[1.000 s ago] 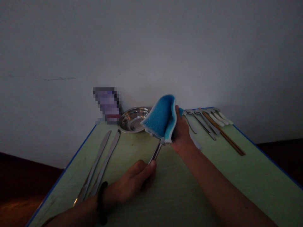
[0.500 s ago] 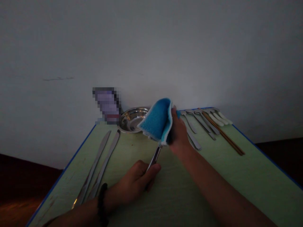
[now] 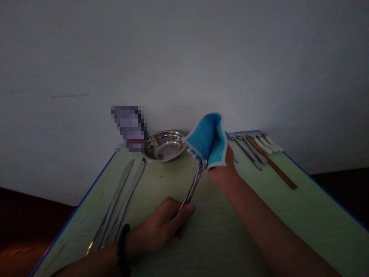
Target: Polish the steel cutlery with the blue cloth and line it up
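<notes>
Metal utensil (image 3: 193, 185) is what we hold between our two hands, over the middle of the surface (image 3: 300, 227), its far end wrapped out of sight, so we cannot tell whether it is a spoon, a fork or something else.

From the left edge, we see two long knives (image 3: 117, 194) lying side by side, their narrow ends towards the far edge, the near ends partly behind our left forearm (image 3: 95, 261). At the far left corner a blurred-out upright thing (image 3: 129, 129) leans towards the wall (image 3: 184, 57), and just to its right a steel bowl (image 3: 152, 154) sits near the far edge.

Our left hand (image 3: 165, 223) grasps the utensil's handle, thumb along the top. From there the long axis rises away from us and slants rightward, towards the far edge. The left hand has the near end; our right hand (image 3: 226, 169) is the closer one to the covered end, clasping a folded blue cloth (image 3: 204, 134) round it. The fingers behind the fabric are hidden, so how they press we cannot tell. The cloth's left corner shows against the bowl's right rim; whether they touch is unclear.

Farther right, several metal pieces (image 3: 248, 148) lie by the far edge, then wooden chopsticks (image 3: 273, 166) slanting towards the right edge, and white-handled pieces (image 3: 271, 146) by the far right corner.
</notes>
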A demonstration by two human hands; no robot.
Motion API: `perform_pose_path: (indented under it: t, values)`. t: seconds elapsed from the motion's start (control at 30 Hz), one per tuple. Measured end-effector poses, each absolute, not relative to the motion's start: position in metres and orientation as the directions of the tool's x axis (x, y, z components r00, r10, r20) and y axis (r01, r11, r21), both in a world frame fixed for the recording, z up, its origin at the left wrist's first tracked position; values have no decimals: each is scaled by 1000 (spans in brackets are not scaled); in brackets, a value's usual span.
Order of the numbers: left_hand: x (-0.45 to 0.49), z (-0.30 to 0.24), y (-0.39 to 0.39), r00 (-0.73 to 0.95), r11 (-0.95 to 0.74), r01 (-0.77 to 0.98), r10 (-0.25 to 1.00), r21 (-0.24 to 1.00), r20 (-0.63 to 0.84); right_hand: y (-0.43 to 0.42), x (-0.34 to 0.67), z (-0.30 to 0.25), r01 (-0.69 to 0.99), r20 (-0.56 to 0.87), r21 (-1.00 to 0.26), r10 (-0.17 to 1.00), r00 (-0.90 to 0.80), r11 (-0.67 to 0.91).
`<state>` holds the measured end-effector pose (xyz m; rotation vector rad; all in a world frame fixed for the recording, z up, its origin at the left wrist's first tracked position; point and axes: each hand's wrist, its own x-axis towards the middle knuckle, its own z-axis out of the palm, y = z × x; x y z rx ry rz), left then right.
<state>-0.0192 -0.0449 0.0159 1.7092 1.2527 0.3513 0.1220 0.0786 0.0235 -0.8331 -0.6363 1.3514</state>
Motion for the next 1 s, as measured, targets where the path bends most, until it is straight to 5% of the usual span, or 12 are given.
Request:
perform_pose_path:
  t: [0.17,0.37,0.5,0.73,1.0]
  values:
    - [-17,17,-47,348,52,584,885,810,-308,74,118,25,-593,-116,-805,981,154,-3]
    - [-24,4,-41,229,115,430,945,895,-232,41,93,21,-230,-56,-971,998,-22,-60]
    - [-29,-10,-39,230,96,373,954,923,-192,32,85,17,-144,5,-990,995,-98,-9]
    - [-17,12,-42,273,63,499,935,864,-226,45,99,22,-193,-46,-979,996,-71,-59]
    - [-19,16,-40,403,-79,545,898,835,-178,70,125,32,-470,-267,-853,963,25,-225]
